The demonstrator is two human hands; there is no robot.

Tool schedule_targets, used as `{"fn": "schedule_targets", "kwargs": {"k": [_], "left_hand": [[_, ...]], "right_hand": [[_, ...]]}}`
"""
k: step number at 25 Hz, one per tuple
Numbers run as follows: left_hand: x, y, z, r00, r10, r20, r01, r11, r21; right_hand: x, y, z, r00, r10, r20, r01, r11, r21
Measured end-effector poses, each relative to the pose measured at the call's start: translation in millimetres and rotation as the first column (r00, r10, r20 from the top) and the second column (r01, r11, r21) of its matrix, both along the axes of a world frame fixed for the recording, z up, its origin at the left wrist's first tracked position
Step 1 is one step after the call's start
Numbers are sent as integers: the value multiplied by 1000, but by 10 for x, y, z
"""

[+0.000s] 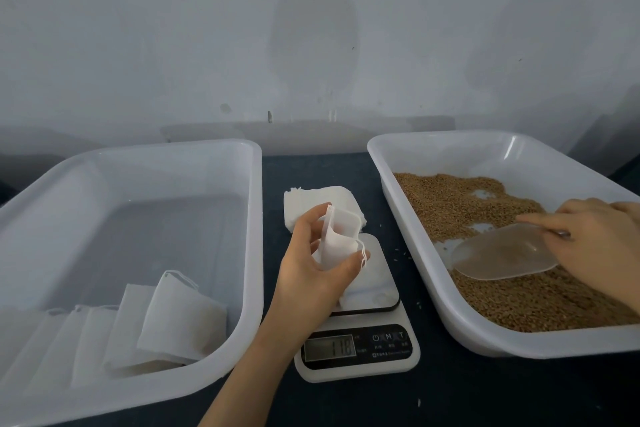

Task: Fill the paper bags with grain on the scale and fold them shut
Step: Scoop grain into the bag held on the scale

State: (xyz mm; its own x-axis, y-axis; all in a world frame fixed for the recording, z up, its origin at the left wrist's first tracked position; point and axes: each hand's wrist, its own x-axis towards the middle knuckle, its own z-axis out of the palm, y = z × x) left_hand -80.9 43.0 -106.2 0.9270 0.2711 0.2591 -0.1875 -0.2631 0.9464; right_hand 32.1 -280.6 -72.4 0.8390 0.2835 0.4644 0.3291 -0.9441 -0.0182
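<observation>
Your left hand (pixel 311 274) is holding one small white paper bag (pixel 337 239) upright, thumb and fingers curled round its sides, over the far part of the kitchen scale (pixel 408 357) platform at the middle of the table. Its mouth is facing up and slightly to the right. Whether its bottom is touching the platform cannot be told, as the hand is covering it. The display is showing digits too blurred to trust.

Your right hand (pixel 602 246) is gripping the handle of the translucent scoop (pixel 502 255), which is lying low over the grain (pixel 460 204) in the right tray (pixel 415 229). Whether the scoop is carrying grain cannot be told.

Key relation: the bag mouth is lying to the left of the scoop, across the tray's left wall. The scoop's long axis is running roughly left to right, its lip pointing left toward the scale. The right hand is nearer the grain, the left nearer the scale.

Judgement: the scoop needs lifting over that wall, lip first.

Spare bags (pixel 308 201) are lying stacked behind the scale. Folded bags (pixel 180 319) are leaning in the left tray's (pixel 254 253) near end.
</observation>
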Motion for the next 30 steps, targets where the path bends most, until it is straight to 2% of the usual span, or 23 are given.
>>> {"fn": "schedule_targets", "kwargs": {"k": [11, 18, 21, 24, 27, 30], "left_hand": [[5, -2, 8, 1000, 1, 2, -1, 1000, -1], [-7, -5, 25, 1000, -3, 14, 3, 1000, -16], [-7, -2, 30, 1000, 1, 19, -1, 1000, -13], [-6, -6, 27, 1000, 8, 23, -8, 1000, -7], [-6, -9, 27, 1000, 10, 25, -9, 1000, -10], [-7, -2, 27, 1000, 7, 24, -7, 1000, -12]], "right_hand": [[-11, 26, 32, 1000, 5, 11, -4, 994, -109], [-128, 136, 157, 983, -5, -186, -40, 971, -237], [-202, 187, 218, 946, 16, -323, -60, 990, -128], [-231, 232, 239, 895, -3, -446, -6, 1000, -19], [-261, 244, 259, 873, -7, -487, 55, 995, 83], [-268, 249, 268, 880, -11, -475, 70, 992, 107]]}}
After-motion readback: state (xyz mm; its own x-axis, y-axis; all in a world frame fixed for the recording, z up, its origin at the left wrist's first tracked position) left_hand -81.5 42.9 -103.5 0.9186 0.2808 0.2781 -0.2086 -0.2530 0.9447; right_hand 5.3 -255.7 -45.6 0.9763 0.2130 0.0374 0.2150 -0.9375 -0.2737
